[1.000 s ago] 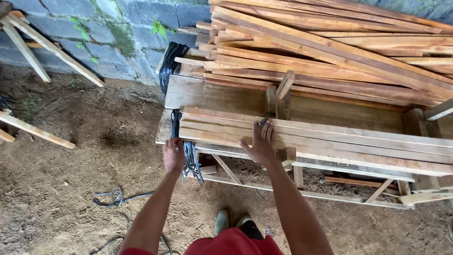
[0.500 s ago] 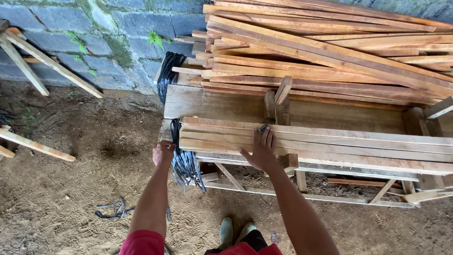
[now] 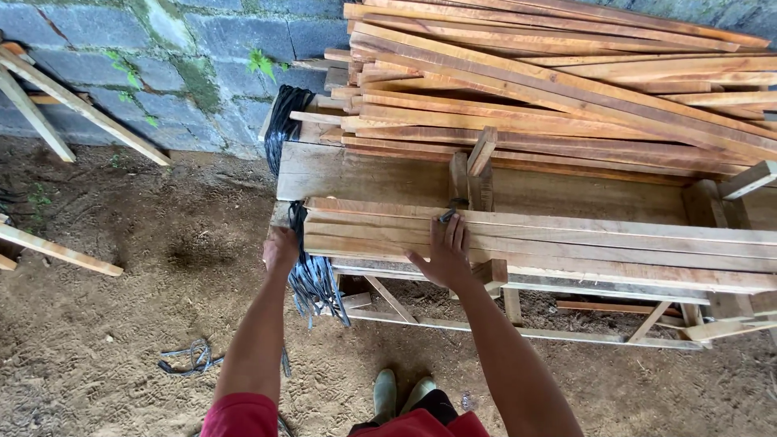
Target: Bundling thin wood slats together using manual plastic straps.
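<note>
Gripping the dark bundle of straps (image 3: 312, 271), the left hand (image 3: 281, 248) is closed on them at the left end of the counter (image 3: 356, 174), a little left of the frame's middle; the straps hang down over the counter's edge toward the dirt floor (image 3: 121, 324). The right hand (image 3: 443, 252) lies flat and open, fingers spread, pressing on the near stack of wooden slats (image 3: 566, 243) that runs from the centre to the right edge of the frame. A small dark object at its fingertips is too small to make out. Behind, in the upper right, a loose pile of planks (image 3: 566, 89) rests against the grey block wall (image 3: 162, 73). More strap scraps (image 3: 190, 356) lie on the floor at lower left.
</note>
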